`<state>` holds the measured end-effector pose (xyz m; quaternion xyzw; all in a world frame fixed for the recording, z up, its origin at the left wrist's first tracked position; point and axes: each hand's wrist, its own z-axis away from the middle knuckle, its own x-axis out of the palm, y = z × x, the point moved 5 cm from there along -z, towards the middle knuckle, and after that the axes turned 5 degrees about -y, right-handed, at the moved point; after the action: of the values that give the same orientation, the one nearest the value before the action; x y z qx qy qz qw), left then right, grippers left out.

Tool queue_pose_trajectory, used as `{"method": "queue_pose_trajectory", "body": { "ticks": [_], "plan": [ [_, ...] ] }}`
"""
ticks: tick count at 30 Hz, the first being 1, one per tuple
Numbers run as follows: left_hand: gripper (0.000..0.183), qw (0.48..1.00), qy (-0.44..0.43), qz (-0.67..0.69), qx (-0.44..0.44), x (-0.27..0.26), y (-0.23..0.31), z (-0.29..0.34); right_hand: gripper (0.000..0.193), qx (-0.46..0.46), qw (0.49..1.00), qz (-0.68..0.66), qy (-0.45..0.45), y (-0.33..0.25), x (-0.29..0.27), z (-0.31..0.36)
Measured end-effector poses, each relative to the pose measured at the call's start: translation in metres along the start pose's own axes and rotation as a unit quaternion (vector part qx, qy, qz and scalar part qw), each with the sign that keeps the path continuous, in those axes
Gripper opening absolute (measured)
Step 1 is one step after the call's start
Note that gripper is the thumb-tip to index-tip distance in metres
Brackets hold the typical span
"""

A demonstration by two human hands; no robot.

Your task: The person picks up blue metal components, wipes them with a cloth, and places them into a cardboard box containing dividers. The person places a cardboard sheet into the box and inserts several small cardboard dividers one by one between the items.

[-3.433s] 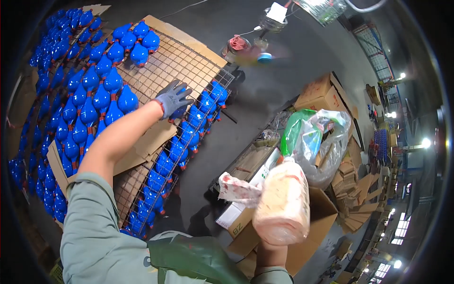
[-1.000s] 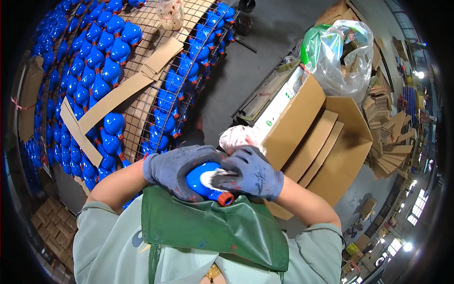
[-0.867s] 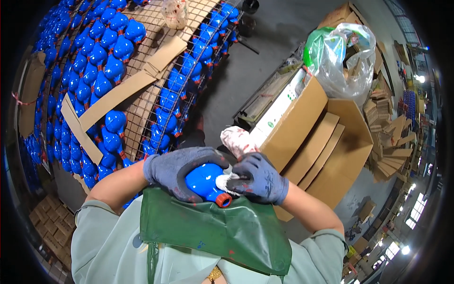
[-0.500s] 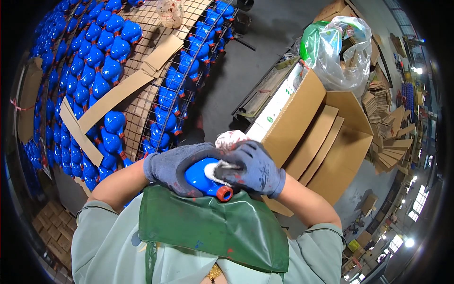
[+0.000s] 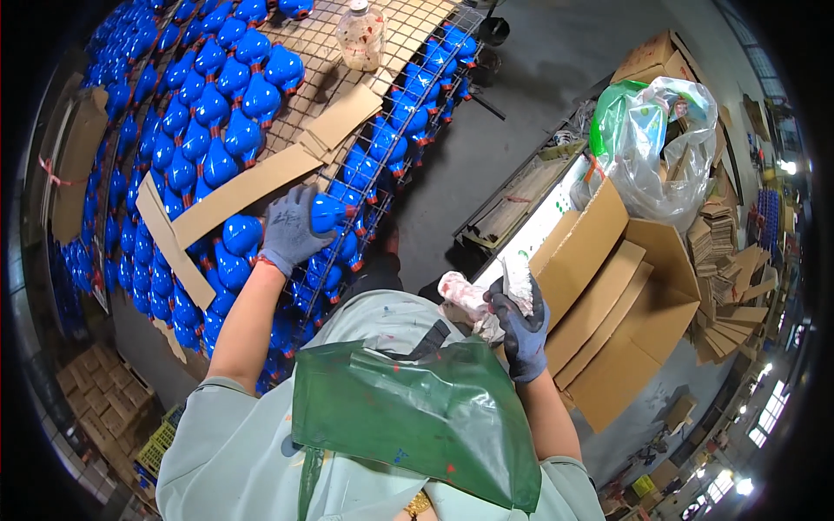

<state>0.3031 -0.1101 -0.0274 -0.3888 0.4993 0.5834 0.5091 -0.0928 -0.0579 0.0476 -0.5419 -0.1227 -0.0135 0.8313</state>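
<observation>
One glossy blue vessel (image 5: 327, 213), rounded, red-necked.

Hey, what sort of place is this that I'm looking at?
Most likely a factory or workshop floor. Many matching glossy blue bulb-shaped pieces are set out at a wire-mesh rack, loose cardboard strips are heaped at the right, and the person wears a green apron.

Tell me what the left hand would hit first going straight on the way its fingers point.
Beyond the blue bulb at its grip, the left hand would probably meet the cardboard strips first; depth is unclear, so it might pass above them.
</observation>
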Motion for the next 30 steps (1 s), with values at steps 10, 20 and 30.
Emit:
{"method": "queue_pose_trajectory", "body": {
  "ticks": [10,20,30],
  "plan": [
    [0.102,0.974,0.147,0.153,0.084,-0.050,-0.036,-0.153,0.037,0.013,0.993,-0.009,0.120,-0.011,0.000,-0.014],
    [0.102,0.909,-0.015,0.381,0.167,-0.070,-0.002,-0.353,0.021,-0.004,0.935,-0.312,0.171,0.004,-0.013,-0.011],
    [0.060,0.460,-0.642,0.612,0.029,-0.013,0.146,-0.070,0.054,0.064,0.868,-0.493,-0.005,0.029,-0.010,-0.013]
  ]
}}
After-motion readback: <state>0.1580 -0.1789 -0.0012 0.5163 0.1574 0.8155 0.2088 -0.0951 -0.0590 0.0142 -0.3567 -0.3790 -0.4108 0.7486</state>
